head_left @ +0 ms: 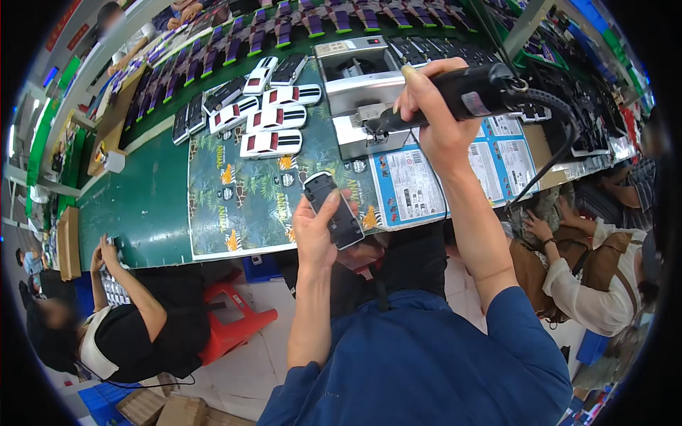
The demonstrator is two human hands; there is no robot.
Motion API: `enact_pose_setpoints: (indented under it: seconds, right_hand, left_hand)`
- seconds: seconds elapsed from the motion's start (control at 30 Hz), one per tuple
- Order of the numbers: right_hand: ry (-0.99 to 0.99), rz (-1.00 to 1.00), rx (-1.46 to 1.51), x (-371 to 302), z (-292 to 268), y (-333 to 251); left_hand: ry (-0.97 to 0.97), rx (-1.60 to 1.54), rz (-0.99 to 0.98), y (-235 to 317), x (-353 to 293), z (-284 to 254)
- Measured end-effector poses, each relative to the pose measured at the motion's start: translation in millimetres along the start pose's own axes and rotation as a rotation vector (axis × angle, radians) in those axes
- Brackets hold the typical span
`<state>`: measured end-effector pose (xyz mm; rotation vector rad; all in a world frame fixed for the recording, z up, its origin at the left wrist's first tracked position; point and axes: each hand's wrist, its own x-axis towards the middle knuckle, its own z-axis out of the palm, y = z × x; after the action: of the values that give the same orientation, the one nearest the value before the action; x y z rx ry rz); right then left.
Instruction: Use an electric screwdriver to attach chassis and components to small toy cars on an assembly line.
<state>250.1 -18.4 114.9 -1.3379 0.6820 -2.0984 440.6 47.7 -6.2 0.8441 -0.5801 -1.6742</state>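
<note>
My left hand point(315, 228) grips a toy car point(337, 211) turned over, its black underside facing up, near the front edge of the bench. My right hand point(446, 124) is wrapped round a black electric screwdriver point(474, 92) with a dark cable. The screwdriver's tip points left, at the front of a metal screw feeder point(361, 94); whether a screw sits on the tip is too small to tell. Left of the feeder, several white toy cars point(272, 144) with black stripes and red windows stand close together, some black-bottomed ones beside them.
Printed sheets point(245, 206) cover part of the green bench point(138, 206). Rows of purple and black parts point(312, 25) lie along the far side. Seated co-workers are at left and right, a red stool point(238, 319) at left. The screwdriver cable point(568, 135) loops down on the right.
</note>
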Motion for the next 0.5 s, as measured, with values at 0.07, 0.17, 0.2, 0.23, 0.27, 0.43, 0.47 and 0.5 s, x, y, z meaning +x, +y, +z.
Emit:
enact_pose_setpoints:
  seconds: [0.07,0.17,0.2,0.23,0.27,0.43,0.47,0.5]
  right_hand:
    - [0.003,0.017,-0.06,-1,8,6]
    - [-0.009,0.023,-0.132,-5,15,11]
    - [-0.006,0.041,-0.184,-6,18,10]
    - [-0.002,0.058,-0.234,-6,21,8]
    - [-0.043,0.027,-0.249,-4,22,12]
    - [-0.103,0.091,-0.324,6,26,17]
    - [-0.106,0.125,-0.28,6,28,14]
    - [-0.115,0.191,-0.244,7,28,8]
  left_hand:
    - [-0.011,-0.002,-0.013,-3,1,-2]
    - [-0.049,-0.027,-0.072,-7,9,-3]
    - [-0.05,-0.032,-0.078,-7,10,-2]
    - [-0.058,-0.021,-0.077,-6,12,1]
    - [-0.067,-0.008,-0.075,-5,13,2]
    - [-0.061,-0.029,-0.095,-6,14,2]
    - [-0.059,-0.051,-0.106,-6,14,2]
    - [-0.07,-0.037,-0.085,-8,14,3]
